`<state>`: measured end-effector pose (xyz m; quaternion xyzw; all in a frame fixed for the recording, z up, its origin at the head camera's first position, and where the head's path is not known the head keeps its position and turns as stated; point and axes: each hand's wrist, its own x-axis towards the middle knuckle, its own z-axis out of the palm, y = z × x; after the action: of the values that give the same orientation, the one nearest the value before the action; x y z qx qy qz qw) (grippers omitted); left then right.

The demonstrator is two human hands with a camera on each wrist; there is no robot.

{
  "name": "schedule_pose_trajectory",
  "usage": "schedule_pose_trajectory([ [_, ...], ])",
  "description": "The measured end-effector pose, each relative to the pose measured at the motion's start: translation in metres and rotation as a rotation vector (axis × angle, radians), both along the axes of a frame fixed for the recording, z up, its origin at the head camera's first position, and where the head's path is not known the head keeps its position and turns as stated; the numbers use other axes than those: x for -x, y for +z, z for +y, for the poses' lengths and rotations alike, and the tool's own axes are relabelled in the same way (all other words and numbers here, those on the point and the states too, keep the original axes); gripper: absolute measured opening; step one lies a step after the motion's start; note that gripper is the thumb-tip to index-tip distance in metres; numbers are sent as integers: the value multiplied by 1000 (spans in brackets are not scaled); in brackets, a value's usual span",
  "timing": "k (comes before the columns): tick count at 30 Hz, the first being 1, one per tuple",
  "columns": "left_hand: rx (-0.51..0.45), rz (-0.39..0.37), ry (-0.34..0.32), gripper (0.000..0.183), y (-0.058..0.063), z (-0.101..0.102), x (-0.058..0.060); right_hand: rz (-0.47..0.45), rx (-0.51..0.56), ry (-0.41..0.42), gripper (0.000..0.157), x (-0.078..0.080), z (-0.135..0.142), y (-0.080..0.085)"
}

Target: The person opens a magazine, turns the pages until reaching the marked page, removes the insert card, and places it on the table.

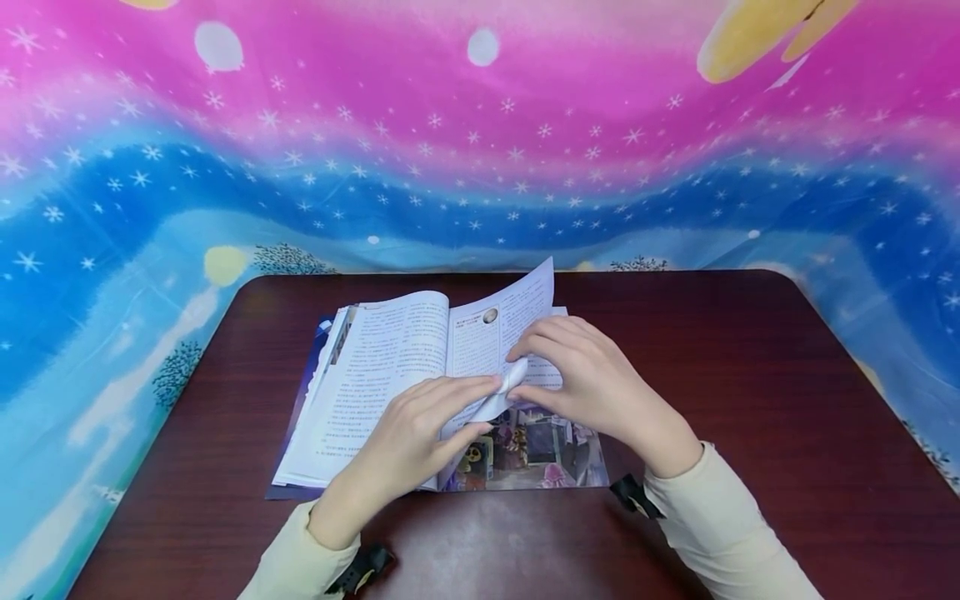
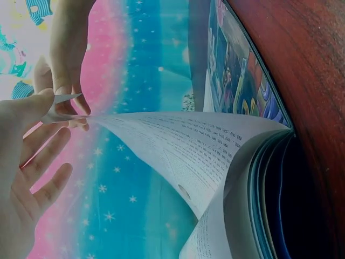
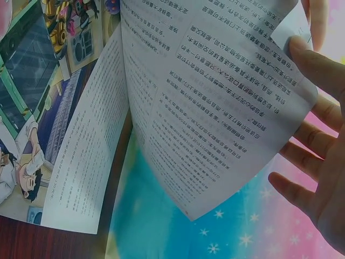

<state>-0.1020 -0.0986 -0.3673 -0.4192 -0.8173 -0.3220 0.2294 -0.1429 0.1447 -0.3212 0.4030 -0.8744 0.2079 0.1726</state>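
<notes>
A magazine point(image 1: 382, 375) lies spread on the table, with printed text on its left side. One right-hand page point(image 1: 472, 333) is raised off the magazine, and its near corner is folded over point(image 1: 512, 379). My left hand point(image 1: 416, 425) pinches this page near the fold, thumb below and fingers above; the left wrist view shows the page edge between thumb and fingers. From the right, my right hand point(image 1: 581, 367) pinches the folded corner, its thumb point(image 3: 318, 62) on the paper in the right wrist view. Beneath the lifted page, a colourful illustrated page point(image 1: 540, 450) shows.
The dark reddish-brown table point(image 1: 712, 375) extends on both sides of the magazine. Behind it hangs a pink and blue cloth point(image 1: 450, 150) with snowflakes. Black straps point(image 1: 636, 497) sit at both wrists, by cream sleeves point(image 1: 720, 517).
</notes>
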Motion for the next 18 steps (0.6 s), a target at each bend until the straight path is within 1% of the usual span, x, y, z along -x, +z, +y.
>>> schedule_pose_trajectory([
  [3,16,2,-6,46,0,0,-1,-8,-1,-2,39,-1,1,0],
  [6,34,-1,1,47,0,-1,-2,-13,0,2,41,-2,0,1],
  [10,41,4,30,44,0,-3,-3,-6,11,7,47,-4,1,1],
  [14,30,10,58,39,-3,-7,-3,7,50,4,54,-6,3,2],
  [18,28,-6,94,36,-3,-12,-4,11,78,4,54,-8,6,4],
])
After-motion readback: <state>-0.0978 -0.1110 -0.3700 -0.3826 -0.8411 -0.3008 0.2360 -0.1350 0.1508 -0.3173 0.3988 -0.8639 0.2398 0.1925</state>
